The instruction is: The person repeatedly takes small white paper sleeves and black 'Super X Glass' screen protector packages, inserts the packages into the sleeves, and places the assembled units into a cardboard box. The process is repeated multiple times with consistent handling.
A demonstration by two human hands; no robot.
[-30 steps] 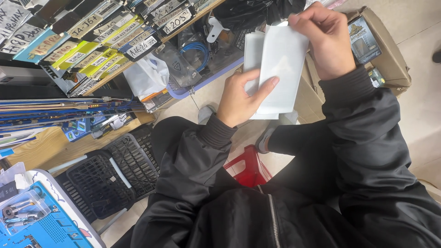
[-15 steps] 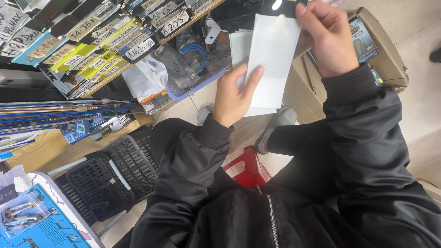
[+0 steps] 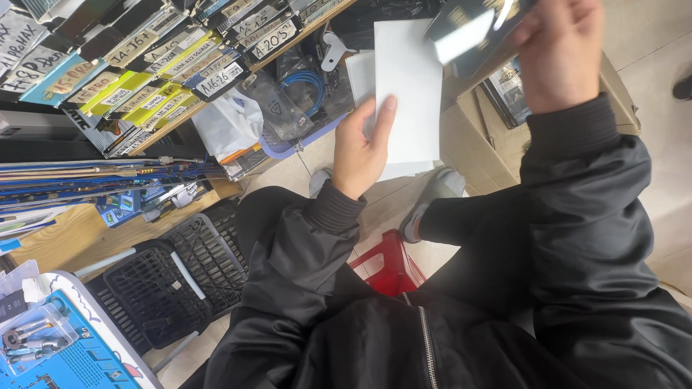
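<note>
White flat box (image 3: pixel 408 86) held upright-ish in left hand (image 3: pixel 359 151), long side pointing away, right hand (image 3: pixel 559 50) gripping blurry shiny sleeve (image 3: pixel 472 32) just beside it, cardboard box (image 3: pixel 476 144) and cluttered shelf (image 3: pixel 166 65) behind

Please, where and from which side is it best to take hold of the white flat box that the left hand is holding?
Probably the bare upper right part of the white flat box, coming from the right. The box is thin and stands nearly upright. The left hand already covers its lower left edge, thumb in front, so the long right edge is free. The right hand is closest but holds a shiny dark sleeve.
</note>
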